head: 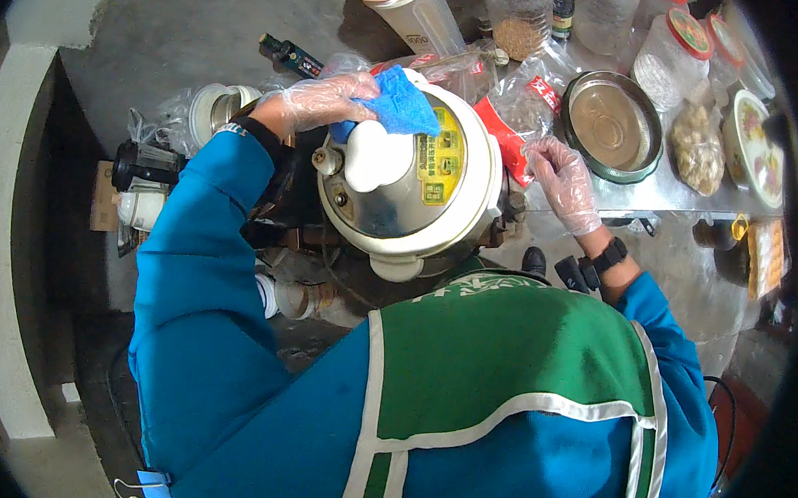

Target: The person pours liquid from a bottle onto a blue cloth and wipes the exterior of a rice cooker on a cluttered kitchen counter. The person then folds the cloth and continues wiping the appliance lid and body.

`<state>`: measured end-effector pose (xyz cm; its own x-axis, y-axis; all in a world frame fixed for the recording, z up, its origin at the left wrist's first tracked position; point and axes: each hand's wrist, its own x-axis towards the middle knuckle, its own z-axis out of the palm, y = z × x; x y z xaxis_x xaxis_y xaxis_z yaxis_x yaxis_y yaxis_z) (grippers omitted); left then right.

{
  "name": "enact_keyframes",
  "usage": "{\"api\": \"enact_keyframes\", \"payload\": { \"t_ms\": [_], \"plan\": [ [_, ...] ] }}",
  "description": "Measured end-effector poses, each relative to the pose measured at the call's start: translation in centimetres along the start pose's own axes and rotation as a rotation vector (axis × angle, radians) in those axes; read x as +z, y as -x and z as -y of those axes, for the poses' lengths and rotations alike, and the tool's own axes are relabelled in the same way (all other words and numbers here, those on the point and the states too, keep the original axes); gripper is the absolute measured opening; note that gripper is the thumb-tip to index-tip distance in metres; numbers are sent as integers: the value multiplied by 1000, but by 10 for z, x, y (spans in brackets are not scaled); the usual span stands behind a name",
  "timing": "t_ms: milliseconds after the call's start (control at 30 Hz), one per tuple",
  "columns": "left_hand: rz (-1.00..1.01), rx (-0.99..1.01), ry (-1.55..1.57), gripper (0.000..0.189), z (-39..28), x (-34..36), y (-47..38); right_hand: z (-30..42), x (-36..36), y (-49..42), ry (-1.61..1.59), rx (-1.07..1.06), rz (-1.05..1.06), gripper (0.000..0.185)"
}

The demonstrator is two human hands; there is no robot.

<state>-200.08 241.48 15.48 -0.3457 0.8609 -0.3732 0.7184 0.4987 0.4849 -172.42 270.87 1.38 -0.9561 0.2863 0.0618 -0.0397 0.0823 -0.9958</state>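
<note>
My left hand (333, 101), in a clear plastic glove, is closed on a blue cloth (403, 106) over the far part of the lid of an electric pressure cooker (396, 207). The cooker has a white rim, a shiny metal lid top, a yellow label and a white handle (372, 157). A steam valve (327, 160) stands on the lid's left side. My right hand (564, 178), gloved too, has its fingers curled at the edge of a red and clear plastic bag (505, 134), right of the cooker; whether it grips the bag I cannot tell.
Right of the bag stands a round metal bowl in a green-rimmed basin (609, 127). Behind are red-lidded plastic jars (518, 15), a dark bottle (561, 2) and a tall clear container (417, 19). A bag of pale pieces (697, 148) and a floral bowl (756, 147) sit far right. Another bottle (292, 56) lies behind my left hand.
</note>
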Motion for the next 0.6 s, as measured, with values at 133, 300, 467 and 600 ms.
{"api": "enact_keyframes", "payload": {
  "t_ms": [133,300,467,600],
  "plan": [
    [61,250,-110,36,10,-4,-9,-8,-3,6,35,13,-52,16],
    [-67,198,-196,40,-27,3,-35,12,-3,-1,-1,17,-18,18],
    [46,35,-172,48,-71,-12,-22,63,18,-42,80,-309,85,33],
    [-145,35,32,53,-86,-16,15,88,69,-74,280,-539,190,53]
  ]
}}
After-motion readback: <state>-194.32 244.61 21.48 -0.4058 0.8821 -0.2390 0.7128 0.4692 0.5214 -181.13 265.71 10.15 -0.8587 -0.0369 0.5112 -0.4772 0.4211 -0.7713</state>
